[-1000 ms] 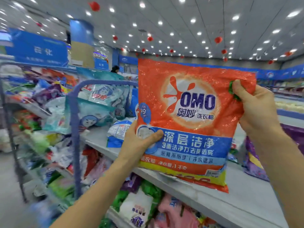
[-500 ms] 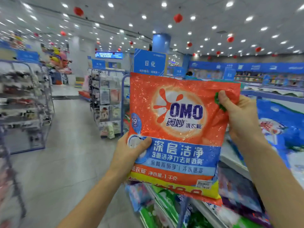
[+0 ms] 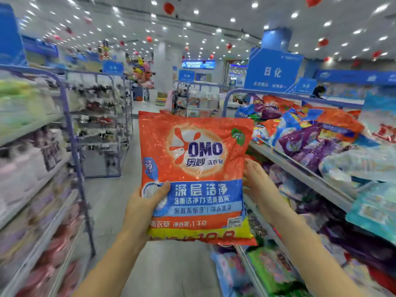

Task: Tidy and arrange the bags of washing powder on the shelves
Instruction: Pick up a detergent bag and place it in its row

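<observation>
While you stand in the aisle, you hold the orange OMO bag [image 3: 192, 159] upright in front of you, above the floor [image 3: 115, 200] and just left of the front edge of the right shelf [image 3: 310, 179]. Your left hand [image 3: 143, 213] grips its lower left corner, thumb pressed on the front, fingers hidden behind. Your right hand [image 3: 260, 187] sits at the bag's right edge, fingers running behind it; I cannot tell whether they clamp it. On that shelf, mixed washing powder bags [image 3: 304, 142] lie heaped, purple, orange and blue, overlapping one another.
</observation>
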Motion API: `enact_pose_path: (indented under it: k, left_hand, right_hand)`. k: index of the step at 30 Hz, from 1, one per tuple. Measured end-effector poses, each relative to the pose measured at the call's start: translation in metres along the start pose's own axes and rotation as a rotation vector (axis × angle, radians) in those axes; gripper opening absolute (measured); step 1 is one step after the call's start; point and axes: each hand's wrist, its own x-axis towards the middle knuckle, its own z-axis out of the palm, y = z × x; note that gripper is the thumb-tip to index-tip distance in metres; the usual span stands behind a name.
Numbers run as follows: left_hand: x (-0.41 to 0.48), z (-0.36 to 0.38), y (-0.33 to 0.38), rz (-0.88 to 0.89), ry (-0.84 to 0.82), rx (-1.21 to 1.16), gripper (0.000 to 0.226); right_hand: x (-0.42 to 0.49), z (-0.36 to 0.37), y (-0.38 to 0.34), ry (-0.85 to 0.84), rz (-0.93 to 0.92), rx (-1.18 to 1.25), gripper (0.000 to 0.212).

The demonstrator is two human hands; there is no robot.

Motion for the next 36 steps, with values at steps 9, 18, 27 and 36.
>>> enact_pose_path:
  k: [9,18,27,36]
  left_hand:
    - [0.201,0.059,-0.010,0.012,-0.005,-0.027,0.046]
    - [0.387,0.127,-0.047,-0.068,-0.188,0.019,0.063]
    - [0.594,0.241,-0.068,-0.066,-0.598,0.073,0.061]
    - [0.682,0.419,-0.065,0.078,-1.023,0.033,0.097]
  right_hand:
    - [0.183,0.003,0.051,-0.158,0.011,0.019,0.063]
    - [0.333,-0.021,0.091,0.186,-0.076,-0.048,0.040]
    - [0.473,-0.061,0.109,0.647,-0.134,-0.066,0.086]
    - [0.528,-0.155,0.054,0.953,-0.251,-0.303,0.079]
